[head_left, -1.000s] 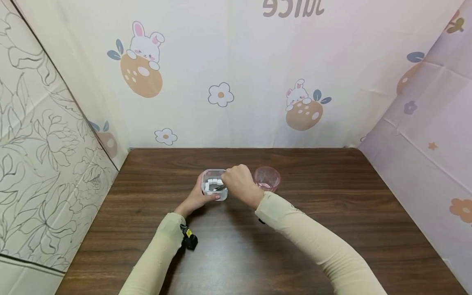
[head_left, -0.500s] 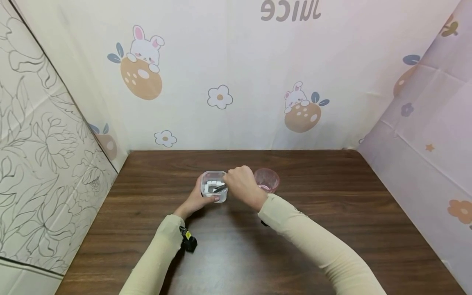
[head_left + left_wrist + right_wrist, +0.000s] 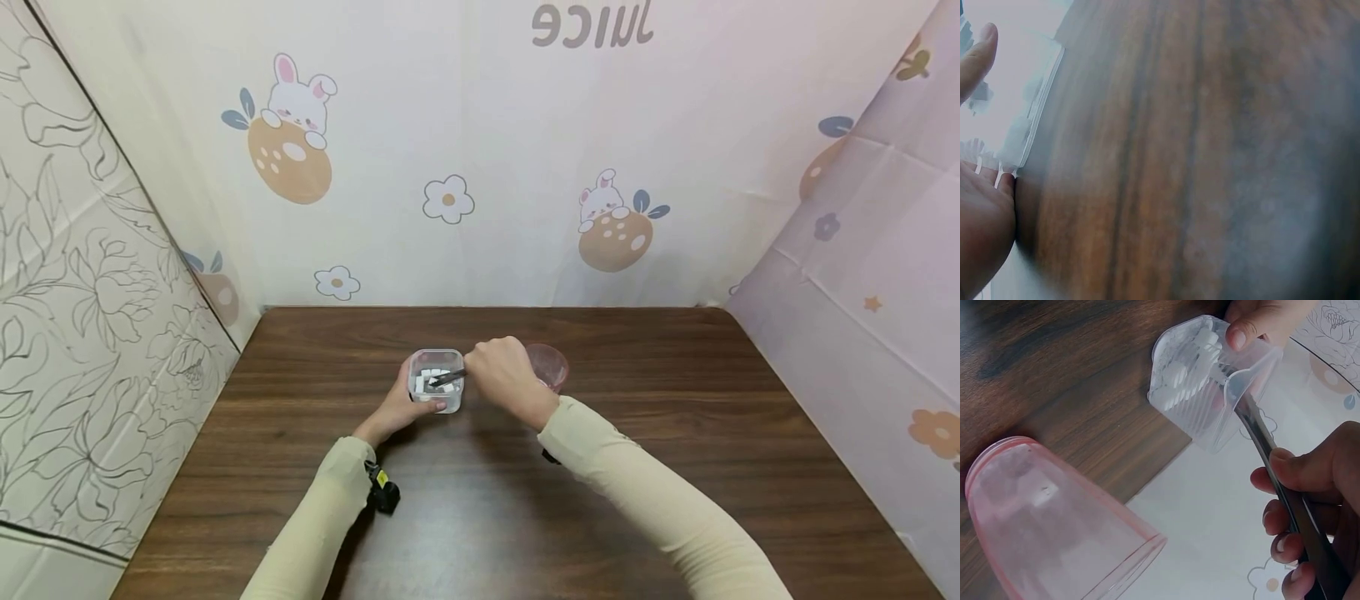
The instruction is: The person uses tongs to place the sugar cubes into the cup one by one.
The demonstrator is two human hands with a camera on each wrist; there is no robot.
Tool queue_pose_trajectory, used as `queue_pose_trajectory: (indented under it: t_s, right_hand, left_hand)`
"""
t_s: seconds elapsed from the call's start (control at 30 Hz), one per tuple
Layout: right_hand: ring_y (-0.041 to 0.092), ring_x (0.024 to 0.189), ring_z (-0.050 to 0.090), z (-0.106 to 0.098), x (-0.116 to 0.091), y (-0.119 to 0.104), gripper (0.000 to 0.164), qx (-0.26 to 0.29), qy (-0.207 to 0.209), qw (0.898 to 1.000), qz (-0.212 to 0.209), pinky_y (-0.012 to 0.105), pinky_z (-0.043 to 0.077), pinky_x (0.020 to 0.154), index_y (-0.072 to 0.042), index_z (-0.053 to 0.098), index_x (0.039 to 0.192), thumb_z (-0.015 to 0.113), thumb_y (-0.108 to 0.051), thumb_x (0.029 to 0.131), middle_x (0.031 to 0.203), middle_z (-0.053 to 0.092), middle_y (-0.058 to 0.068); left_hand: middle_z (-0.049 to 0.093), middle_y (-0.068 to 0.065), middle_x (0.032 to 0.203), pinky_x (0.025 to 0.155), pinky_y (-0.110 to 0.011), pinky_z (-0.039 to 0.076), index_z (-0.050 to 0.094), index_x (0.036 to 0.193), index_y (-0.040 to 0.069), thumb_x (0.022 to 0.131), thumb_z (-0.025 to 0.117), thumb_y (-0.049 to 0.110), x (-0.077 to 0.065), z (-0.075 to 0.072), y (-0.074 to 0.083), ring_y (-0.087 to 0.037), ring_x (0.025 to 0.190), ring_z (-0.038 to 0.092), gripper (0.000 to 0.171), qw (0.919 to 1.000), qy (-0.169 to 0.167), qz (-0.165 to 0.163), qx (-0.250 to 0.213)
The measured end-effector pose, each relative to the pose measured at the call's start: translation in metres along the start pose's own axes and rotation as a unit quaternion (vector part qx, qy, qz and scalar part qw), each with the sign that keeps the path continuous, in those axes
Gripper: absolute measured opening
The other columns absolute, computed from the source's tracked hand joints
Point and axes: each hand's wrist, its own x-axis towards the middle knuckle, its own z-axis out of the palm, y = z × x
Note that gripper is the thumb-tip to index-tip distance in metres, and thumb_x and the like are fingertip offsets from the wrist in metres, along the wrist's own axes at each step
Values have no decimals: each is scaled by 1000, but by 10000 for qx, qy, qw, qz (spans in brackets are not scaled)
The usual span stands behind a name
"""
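Note:
In the head view my left hand [image 3: 396, 408] grips a clear square plastic container [image 3: 438, 403] from its left side, thumb along the near wall. Several small white cubes [image 3: 431, 374] lie inside. My right hand [image 3: 501, 372] holds dark metal tongs [image 3: 452, 376], which reach over the rim with their tips among the cubes. The right wrist view shows the fingers and thumb wrapped round the tongs [image 3: 1263, 439]; whether the tips pinch a cube, I cannot tell. The left wrist view catches part of the left hand [image 3: 982, 219] beside the container's bright, washed-out wall.
A pink see-through cup [image 3: 551, 364] stands just right of my right hand, partly hidden by it, and appears large in the right wrist view. Both stand on a brown wood-grain table [image 3: 675, 400]. A printed curtain [image 3: 510, 108] hangs behind the table's far edge.
My right hand has shifted a little to the right, and the tongs now show more of their length over the container. The left hand and container stay in place.

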Motion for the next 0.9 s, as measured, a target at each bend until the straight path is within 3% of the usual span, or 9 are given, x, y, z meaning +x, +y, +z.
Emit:
queue_pose_trajectory:
  t_s: [0.2,0.37,0.6,0.9]
  right_hand:
    - [13,43,45,-2,-6,9,26,275,-187,9994,65,34,41,41,-19,54,52,76,-17,64,51,51,-4]
    - [10,43,37,-4,-14,18,33,668,-165,9973,251,32,39,40,-20,48,49,76,-15,64,48,44,-6]
    - [10,41,39,-5,-27,28,25,884,244,9946,483,29,32,36,-20,59,57,71,-13,78,49,47,-6]
    - [10,39,37,-11,-42,42,12,839,763,9921,545,28,29,34,-18,71,68,73,-16,80,52,51,-5]
  left_hand:
    - [21,-26,150,107,-47,23,8,149,0,77,74,-4,0,1,0,-37,130,30,99,10000,-14,52,-68]
    - [21,-25,150,107,-48,23,9,149,0,76,75,-3,0,1,1,-38,130,30,98,10000,-2,38,-8]
    - [20,-24,151,108,-49,22,12,149,1,76,75,-3,1,0,2,-40,130,30,97,10000,-10,50,40]
    - [21,-24,151,108,-48,22,10,149,2,77,75,-2,1,0,2,-41,131,29,98,10000,-5,49,72]
